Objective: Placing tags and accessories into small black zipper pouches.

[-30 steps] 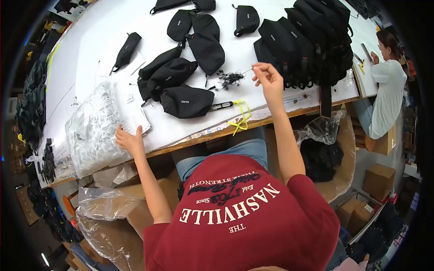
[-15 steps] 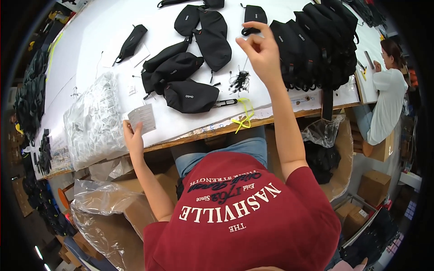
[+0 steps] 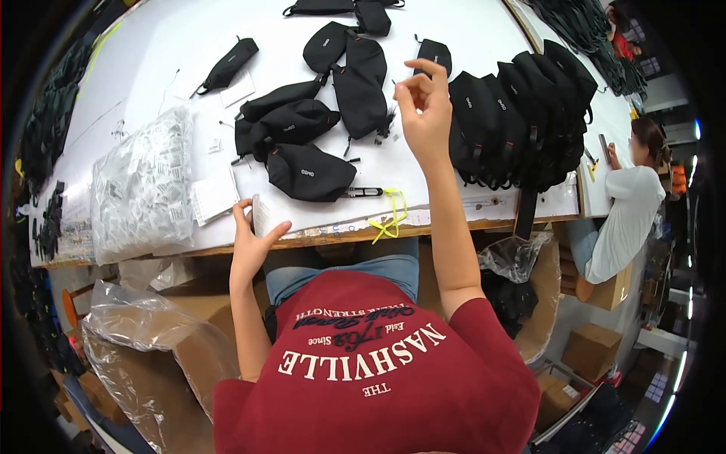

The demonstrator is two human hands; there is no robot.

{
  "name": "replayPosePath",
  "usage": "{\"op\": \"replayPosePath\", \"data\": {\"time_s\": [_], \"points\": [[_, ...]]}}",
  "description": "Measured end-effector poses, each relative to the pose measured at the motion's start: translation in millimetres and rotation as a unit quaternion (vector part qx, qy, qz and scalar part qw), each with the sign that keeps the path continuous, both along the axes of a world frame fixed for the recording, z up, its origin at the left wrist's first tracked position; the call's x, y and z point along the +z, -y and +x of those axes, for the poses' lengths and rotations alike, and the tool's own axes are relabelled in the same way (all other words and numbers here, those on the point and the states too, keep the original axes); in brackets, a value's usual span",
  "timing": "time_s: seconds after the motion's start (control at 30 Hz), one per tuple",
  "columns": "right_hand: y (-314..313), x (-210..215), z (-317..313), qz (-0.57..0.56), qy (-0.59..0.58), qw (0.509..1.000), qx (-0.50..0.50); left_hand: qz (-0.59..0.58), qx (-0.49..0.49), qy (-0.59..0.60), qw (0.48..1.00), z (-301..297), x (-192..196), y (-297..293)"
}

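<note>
One paper card (image 3: 262,216) is up in your left hand (image 3: 254,244), held between spread thumb and fingers at the near edge of the tabletop (image 3: 155,68); the paper stack (image 3: 213,201), just left, lies unlifted. Your right hand (image 3: 426,115) hangs above the tabletop, wrist high, fingers curled; whether they pinch a cord, I cannot tell. Loose black pouches (image 3: 311,172) fill the middle, lined-up pouches (image 3: 514,113) the right edge.
</note>
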State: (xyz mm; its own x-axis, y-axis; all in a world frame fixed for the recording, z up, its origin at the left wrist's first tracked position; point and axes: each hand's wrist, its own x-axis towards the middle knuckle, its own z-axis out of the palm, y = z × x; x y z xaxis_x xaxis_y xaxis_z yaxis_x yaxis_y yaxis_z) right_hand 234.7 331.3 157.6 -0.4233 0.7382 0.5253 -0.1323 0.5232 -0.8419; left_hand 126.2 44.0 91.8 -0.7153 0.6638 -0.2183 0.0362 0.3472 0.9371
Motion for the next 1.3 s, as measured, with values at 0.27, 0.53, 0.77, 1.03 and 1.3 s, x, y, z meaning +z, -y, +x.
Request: {"op": "replayPosePath", "data": {"time_s": [0.27, 0.53, 0.77, 1.03, 1.3], "points": [[-10.3, 7.3, 7.1, 0.069, 0.084, 0.993, -0.052, 0.007, -0.035, 0.046, 0.998, 13.7, 4.0, -16.2], [10.9, 10.5, 12.4, -0.115, 0.014, 0.989, 0.096, 0.052, -0.08, 0.044, 0.994, 13.3, -2.5, -26.2], [27.3, 6.3, 25.8, -0.294, -0.067, 0.931, 0.208, 0.204, -0.094, -0.165, 0.96, 28.9, 1.4, -135.9], [19.0, -5.4, 63.9, -0.395, -0.22, 0.875, 0.174, 0.145, -0.19, -0.12, 0.964, 35.7, -52.6, -175.3], [4.1, -16.5, 87.6, -0.304, -0.214, 0.927, 0.056, 0.149, -0.199, -0.133, 0.959, 28.1, -42.8, -170.4]]}}
